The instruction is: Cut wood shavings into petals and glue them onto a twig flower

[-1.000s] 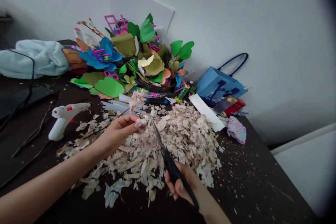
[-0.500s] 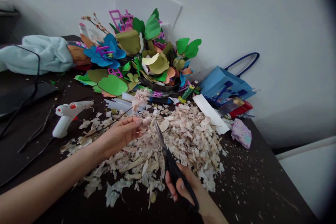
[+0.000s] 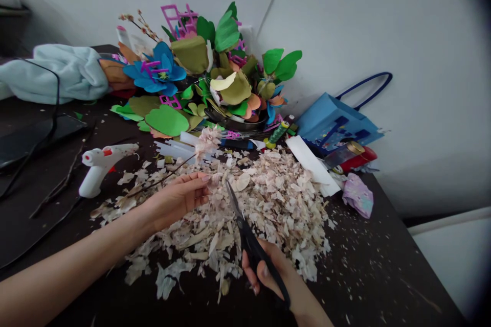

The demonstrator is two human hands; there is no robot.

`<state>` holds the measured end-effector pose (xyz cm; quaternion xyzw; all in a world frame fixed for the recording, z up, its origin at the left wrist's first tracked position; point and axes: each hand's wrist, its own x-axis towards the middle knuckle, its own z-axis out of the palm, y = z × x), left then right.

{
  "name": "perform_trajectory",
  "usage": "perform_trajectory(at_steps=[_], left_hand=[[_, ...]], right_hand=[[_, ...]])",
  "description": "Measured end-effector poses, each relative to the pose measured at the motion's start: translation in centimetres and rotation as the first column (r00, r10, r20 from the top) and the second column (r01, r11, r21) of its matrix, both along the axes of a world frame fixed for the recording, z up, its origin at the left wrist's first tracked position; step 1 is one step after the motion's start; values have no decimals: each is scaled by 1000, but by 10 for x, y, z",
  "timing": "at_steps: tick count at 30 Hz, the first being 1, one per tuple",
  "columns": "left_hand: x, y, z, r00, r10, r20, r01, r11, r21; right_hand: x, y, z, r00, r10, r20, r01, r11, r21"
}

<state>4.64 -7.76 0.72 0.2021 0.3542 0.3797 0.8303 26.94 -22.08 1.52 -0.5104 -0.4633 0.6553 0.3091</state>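
My right hand (image 3: pixel 268 265) is wrapped round the black handles of a pair of scissors (image 3: pixel 242 222). The blades point up and away, looking closed or nearly so. To the left, my left hand (image 3: pixel 186 194) is pinched at the fingertips on a pale pink petal piece (image 3: pixel 215 180), close to the scissor tips; its exact outline blends into the scraps behind. Below and around both hands spreads a heap of pale dried petals and scraps (image 3: pixel 276 199). Just beyond my left hand, a twig with a pinkish blossom cluster (image 3: pixel 207 142) lies across the heap's edge.
At left are a white glue gun (image 3: pixel 94 171), its cord and a dark twig (image 3: pixel 61 189). Colourful paper flowers (image 3: pixel 230 87) stand at the back. Glue sticks (image 3: pixel 174 150), a white strip (image 3: pixel 312 166), a blue bag (image 3: pixel 337 122) and a crumpled purple wrapper (image 3: pixel 357 195) border the heap.
The camera view has shifted slightly, moving the background things a little to the right and up. Both hands keep nearly the same pose, with the scissors beside the petal piece.
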Motion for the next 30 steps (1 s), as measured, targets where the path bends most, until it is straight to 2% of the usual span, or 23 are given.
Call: perform_trajectory(at_steps=[4,8,13,17,21,26,30], left_hand=[[-1,0,0,1000,-7,-21,8,1000,23],[-2,-1,-2,996,-39,-75,51,983,175],[-3,-2,-3,971,-34,-236,135,895,426],[-5,-2,-2,948,-20,-318,200,813,546],[-5,-3,1,935,-41,-352,248,787,565],[-4,-2,3,938,-32,-345,234,792,564],[-4,-1,2,935,-14,-355,239,766,598]], right_hand=[[1,-1,-9,999,25,-35,-25,1000,-16],[4,-3,-12,998,5,-69,-6,1000,-12],[7,-4,-2,998,35,-54,-39,997,-68],[8,-3,2,998,26,-51,-30,997,-65],[9,-3,2,999,12,-48,-15,998,-67],[8,-1,1,999,24,-48,-28,997,-77],[6,2,2,998,29,-51,-33,996,-79]])
